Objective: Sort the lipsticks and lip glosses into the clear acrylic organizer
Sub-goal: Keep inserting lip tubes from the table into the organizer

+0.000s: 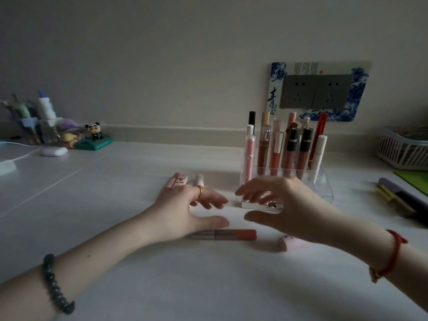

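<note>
Your left hand (185, 209) and right hand (282, 205) are spread wide, holding nothing. The lip gloss tube (224, 234) looks light, rigid and slick; pinch it mid-barrel.

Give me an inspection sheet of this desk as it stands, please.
Surface: white desk, dim light.
Job's things: clear organizer holding upright tubes; two-tone tube, pink tubes and silver case lie loose.
Clutter: pens, white basket, panda figurine.
Hands: left hand and right hand open, fingers spread, holding nothing.
Cables: white cable far left.
Surroundings: plain wall, double socket.
</note>
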`<state>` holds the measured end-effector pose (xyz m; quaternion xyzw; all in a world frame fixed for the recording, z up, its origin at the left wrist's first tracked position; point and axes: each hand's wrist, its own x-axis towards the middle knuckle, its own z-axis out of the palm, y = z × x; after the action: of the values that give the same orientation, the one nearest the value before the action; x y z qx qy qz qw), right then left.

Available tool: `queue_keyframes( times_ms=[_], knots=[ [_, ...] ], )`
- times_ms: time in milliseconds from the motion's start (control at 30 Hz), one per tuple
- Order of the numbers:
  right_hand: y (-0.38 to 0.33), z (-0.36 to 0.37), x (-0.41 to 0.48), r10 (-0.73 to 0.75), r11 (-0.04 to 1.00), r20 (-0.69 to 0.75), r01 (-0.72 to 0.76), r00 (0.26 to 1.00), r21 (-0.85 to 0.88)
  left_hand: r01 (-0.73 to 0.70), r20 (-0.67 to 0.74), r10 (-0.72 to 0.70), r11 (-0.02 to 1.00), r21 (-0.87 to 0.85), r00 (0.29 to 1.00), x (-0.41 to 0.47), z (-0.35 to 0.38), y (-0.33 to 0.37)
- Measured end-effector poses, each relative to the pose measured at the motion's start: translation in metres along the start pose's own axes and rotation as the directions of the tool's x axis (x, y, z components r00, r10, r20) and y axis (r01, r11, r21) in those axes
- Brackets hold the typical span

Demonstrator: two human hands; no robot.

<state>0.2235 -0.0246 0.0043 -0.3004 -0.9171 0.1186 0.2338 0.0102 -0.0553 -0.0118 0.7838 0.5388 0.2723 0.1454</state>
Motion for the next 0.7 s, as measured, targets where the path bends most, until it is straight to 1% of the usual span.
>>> queue_keyframes(
  times_ms=[100,200,300,500,533,600,700],
  knots=[
    [-0.006,0.016,-0.003,-0.039,0.996,0.087,0.045,0.995,-0.072,-0.008,0.073,0.0,0.994,0.11,0.997,-0.015,0.0,-0.007],
    [-0.01,0.028,-0.004,-0.069,0.992,0.115,0.081,0.991,-0.1,-0.007,0.082,-0.006,0.988,0.155,0.997,-0.023,-0.001,-0.01],
    [-0.012,0.035,-0.003,-0.073,0.992,0.105,0.083,0.992,-0.09,-0.018,0.07,0.007,0.987,0.157,0.998,-0.025,0.0,-0.01],
    [-0.008,0.038,-0.003,-0.073,0.989,0.061,0.08,0.995,-0.123,-0.073,0.028,0.069,0.981,0.179,0.997,-0.02,0.004,-0.011],
    [-0.008,0.037,-0.003,-0.066,0.989,0.044,0.071,0.997,-0.127,-0.089,0.01,0.089,0.981,0.174,0.996,-0.017,0.002,-0.009],
    [-0.007,0.031,-0.002,-0.036,0.992,0.006,0.036,0.999,-0.118,-0.128,-0.069,0.137,0.984,0.121,0.988,-0.011,-0.002,-0.002],
    [-0.005,0.018,0.003,0.002,0.995,-0.054,-0.007,0.999,-0.102,-0.125,-0.182,0.109,0.989,-0.078,0.977,0.004,-0.009,0.009]
  ],
)
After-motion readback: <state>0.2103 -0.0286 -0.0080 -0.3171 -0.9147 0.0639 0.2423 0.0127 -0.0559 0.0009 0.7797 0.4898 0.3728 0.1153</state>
